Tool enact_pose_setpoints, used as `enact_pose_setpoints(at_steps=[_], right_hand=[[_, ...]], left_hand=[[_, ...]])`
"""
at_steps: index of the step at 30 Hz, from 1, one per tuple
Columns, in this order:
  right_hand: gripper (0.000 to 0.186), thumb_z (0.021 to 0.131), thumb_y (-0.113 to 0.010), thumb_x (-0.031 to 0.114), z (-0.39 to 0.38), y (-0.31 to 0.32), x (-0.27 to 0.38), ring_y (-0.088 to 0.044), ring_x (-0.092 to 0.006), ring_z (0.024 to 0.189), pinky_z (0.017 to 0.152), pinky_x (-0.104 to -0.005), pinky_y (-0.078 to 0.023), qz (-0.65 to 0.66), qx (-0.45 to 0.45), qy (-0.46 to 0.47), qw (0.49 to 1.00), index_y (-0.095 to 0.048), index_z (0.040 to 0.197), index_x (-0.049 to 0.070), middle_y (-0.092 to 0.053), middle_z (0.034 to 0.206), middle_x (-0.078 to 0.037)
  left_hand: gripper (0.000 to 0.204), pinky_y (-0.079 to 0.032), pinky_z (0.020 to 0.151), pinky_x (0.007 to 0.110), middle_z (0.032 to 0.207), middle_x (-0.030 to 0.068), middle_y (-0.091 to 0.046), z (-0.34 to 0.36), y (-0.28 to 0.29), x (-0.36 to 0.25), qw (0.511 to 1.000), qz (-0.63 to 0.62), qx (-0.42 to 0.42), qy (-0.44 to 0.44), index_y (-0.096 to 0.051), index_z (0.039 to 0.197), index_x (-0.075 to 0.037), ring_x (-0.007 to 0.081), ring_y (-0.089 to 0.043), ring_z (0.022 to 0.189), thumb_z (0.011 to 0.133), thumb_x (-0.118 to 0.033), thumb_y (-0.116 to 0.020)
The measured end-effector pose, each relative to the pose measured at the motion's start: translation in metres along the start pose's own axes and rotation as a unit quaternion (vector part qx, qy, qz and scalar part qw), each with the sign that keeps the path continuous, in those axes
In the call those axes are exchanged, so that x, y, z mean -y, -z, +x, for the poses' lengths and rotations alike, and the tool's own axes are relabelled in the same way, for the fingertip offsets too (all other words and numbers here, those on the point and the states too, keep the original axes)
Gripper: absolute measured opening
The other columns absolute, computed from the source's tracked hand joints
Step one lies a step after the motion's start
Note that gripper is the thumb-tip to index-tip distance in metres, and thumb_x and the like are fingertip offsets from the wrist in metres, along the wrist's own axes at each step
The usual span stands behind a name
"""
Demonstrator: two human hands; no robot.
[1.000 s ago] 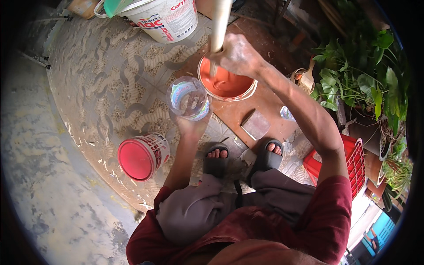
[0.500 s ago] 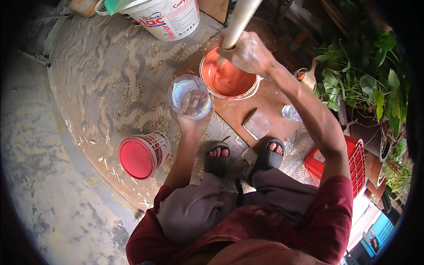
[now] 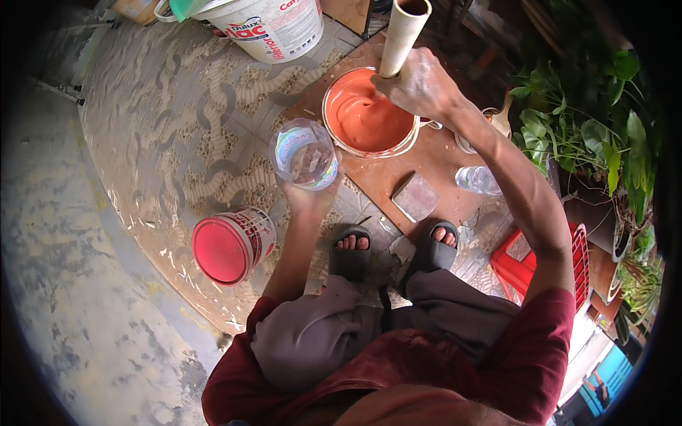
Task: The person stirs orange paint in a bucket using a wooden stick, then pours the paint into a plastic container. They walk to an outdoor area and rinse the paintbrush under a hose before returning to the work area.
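Nearest is the person's lap in grey trousers (image 3: 305,341), with dark sandals (image 3: 348,259) on the feet just beyond; to the left stands a small white-and-red tub (image 3: 222,250), well apart from the feet, and to the right a red plastic crate (image 3: 522,273) lies partly behind the right forearm; beyond the feet, a flat block (image 3: 415,197) rests on a brown board (image 3: 446,153); the left hand (image 3: 310,199) is closed around the near side of a clear plastic container (image 3: 305,155) with a printed band; a clear bottle (image 3: 477,180) lies to the right of the block; farther off, a bucket (image 3: 374,155) stands on the board, holding swirled orange paint (image 3: 361,126); the right hand (image 3: 420,84), above its far right side, grips a pale tube (image 3: 403,39), whose lower end is hidden; a brush (image 3: 502,117) lies right of the bucket, near leafy plants (image 3: 597,135); farthest, at left, stands a large white bucket (image 3: 273,32).
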State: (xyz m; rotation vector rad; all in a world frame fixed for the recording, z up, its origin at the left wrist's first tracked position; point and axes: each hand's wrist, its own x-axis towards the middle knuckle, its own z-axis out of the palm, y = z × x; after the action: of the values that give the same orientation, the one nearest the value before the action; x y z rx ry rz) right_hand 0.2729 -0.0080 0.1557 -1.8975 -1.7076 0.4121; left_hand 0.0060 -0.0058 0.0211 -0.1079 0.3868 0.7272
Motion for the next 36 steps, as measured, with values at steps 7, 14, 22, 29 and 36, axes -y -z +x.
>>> enact_pose_setpoints(at_steps=[7, 14, 22, 29, 36], right_hand=[[0.018, 0.076, -0.060, 0.014, 0.002, -0.009, 0.025, -0.068, -0.0306, 0.061, 0.062, -0.0389, -0.055, 0.119, 0.098, -0.050, 0.987, -0.067, 0.074, -0.003, -0.066, 0.063, -0.018], [0.024, 0.081, -0.063, 0.020, -0.004, 0.009, 0.007, -0.070, -0.0383, 0.071, 0.068, -0.0425, -0.058, 0.016, 0.042, -0.061, 0.997, -0.070, 0.080, -0.003, -0.068, 0.071, -0.022], [0.015, 0.082, -0.063, 0.016, 0.014, -0.011, 0.007, -0.070, -0.0260, 0.070, 0.067, -0.0397, -0.053, 0.072, -0.019, 0.025, 0.997, -0.060, 0.086, 0.002, -0.071, 0.074, -0.013], [0.025, 0.079, -0.060, 0.018, 0.006, 0.000, 0.023, -0.069, -0.0205, 0.061, 0.064, -0.0320, -0.056, 0.078, 0.149, -0.052, 0.984, -0.066, 0.071, -0.005, -0.068, 0.059, -0.012], [0.022, 0.081, -0.060, 0.016, 0.005, -0.002, 0.001, -0.071, -0.0236, 0.061, 0.062, -0.0359, -0.057, 0.050, 0.015, -0.026, 0.998, -0.068, 0.071, -0.001, -0.069, 0.065, -0.013]], left_hand=[[0.049, -0.048, 0.094, 0.047, 0.124, 0.0101, -0.062, 0.000, -0.005, 0.004, 0.998, -0.006, -0.066, -0.010, -0.055, 0.132, -0.006, 0.0309, -0.054, 0.117, 0.094, -0.036, -0.052], [0.048, -0.048, 0.095, 0.046, 0.125, 0.0124, -0.061, 0.000, 0.015, -0.004, 1.000, 0.009, -0.005, -0.001, -0.055, 0.132, -0.006, 0.0347, -0.054, 0.116, 0.095, -0.037, -0.052], [0.048, -0.047, 0.099, 0.047, 0.125, 0.0117, -0.062, 0.000, 0.012, 0.002, 1.000, 0.005, -0.009, 0.010, -0.056, 0.133, -0.008, 0.0327, -0.055, 0.118, 0.096, -0.037, -0.049], [0.049, -0.047, 0.099, 0.046, 0.126, 0.0113, -0.061, -0.006, 0.002, 0.003, 1.000, -0.007, -0.018, -0.021, -0.055, 0.131, -0.006, 0.0325, -0.054, 0.118, 0.095, -0.039, -0.052], [0.056, -0.044, 0.101, 0.050, 0.125, 0.0150, -0.061, -0.002, 0.014, 0.008, 1.000, -0.007, -0.029, 0.006, -0.053, 0.129, -0.002, 0.0334, -0.054, 0.118, 0.093, -0.045, -0.055]])
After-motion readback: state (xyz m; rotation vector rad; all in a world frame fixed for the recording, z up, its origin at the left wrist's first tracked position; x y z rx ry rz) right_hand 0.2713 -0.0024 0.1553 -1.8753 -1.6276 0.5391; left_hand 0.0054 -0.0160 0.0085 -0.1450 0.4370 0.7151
